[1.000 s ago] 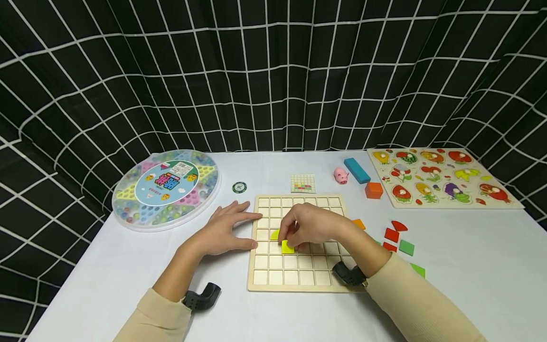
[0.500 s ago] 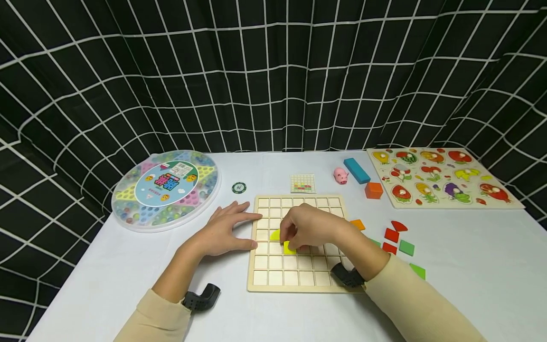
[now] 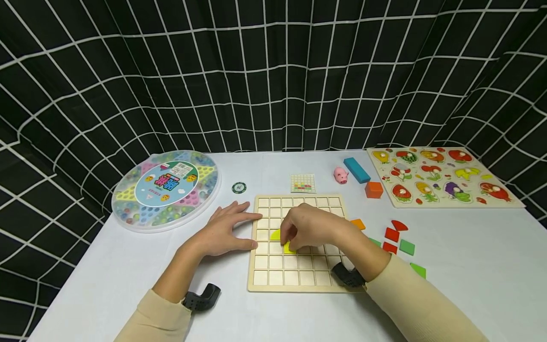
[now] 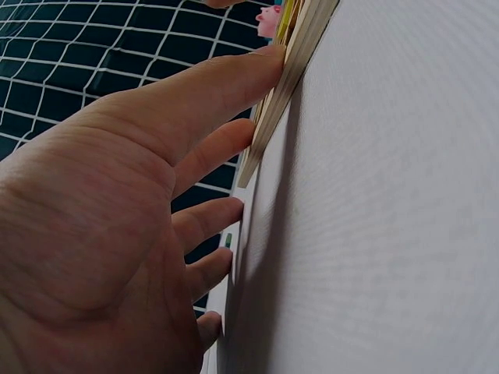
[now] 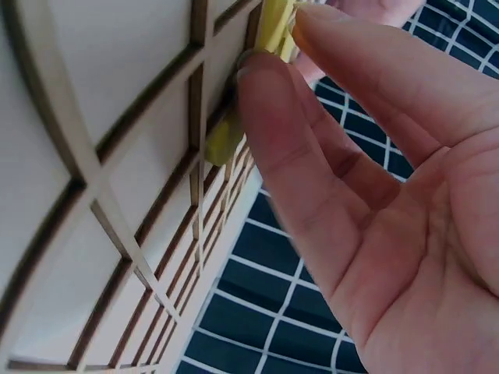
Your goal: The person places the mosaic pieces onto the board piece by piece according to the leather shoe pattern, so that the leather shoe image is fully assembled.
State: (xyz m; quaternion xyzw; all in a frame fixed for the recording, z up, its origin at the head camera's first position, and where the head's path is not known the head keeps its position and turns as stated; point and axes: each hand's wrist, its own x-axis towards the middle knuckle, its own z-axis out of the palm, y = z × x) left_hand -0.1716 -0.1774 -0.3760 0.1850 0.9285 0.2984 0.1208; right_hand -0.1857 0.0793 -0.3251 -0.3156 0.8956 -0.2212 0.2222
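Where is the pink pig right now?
In the head view, the pink pig stands far right of centre on the table, just left of the blue block, behind the grid board.

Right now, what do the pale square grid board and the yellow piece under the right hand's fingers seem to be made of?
The pale square grid board looks like unfinished light wood: matte, with dark, seemingly laser-cut edges along its thin lattice strips in the right wrist view. The yellow piece is probably painted wood, flat and evenly coloured, though plastic cannot be ruled out. The right hand pinches it; the left hand rests flat against the board's edge.
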